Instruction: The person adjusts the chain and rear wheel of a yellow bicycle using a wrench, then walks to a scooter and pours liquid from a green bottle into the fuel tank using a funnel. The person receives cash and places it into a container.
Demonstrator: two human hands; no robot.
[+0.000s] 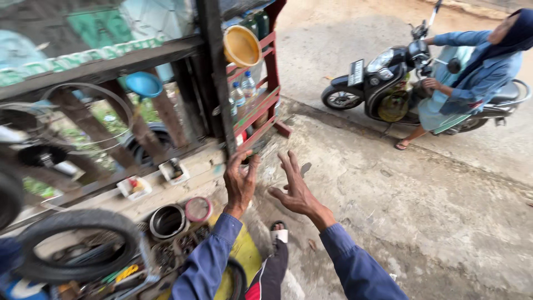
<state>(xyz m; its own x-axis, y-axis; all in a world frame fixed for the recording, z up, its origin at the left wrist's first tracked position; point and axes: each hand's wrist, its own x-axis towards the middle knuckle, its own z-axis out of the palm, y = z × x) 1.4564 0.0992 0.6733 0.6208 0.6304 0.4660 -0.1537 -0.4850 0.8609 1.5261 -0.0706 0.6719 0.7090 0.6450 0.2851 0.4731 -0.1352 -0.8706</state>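
- Blue sleeves (355,266) are seen nearest, both hands raised, nothing held.
- Left hand (240,183): fingers loosely spread, near the red bottle rack (266,100).
- Right hand (297,191): fingers splayed wide above the concrete floor (422,205).
- A black scooter (388,83) with a seated person is seen well apart.

A black scooter (383,83) stands on the concrete ground (422,200) with a person in blue clothes (472,78) sitting on it. A red metal rack (261,100) holds clear plastic bottles (243,91). A black rubber tyre (72,244) lies near a round metal tin (166,221).
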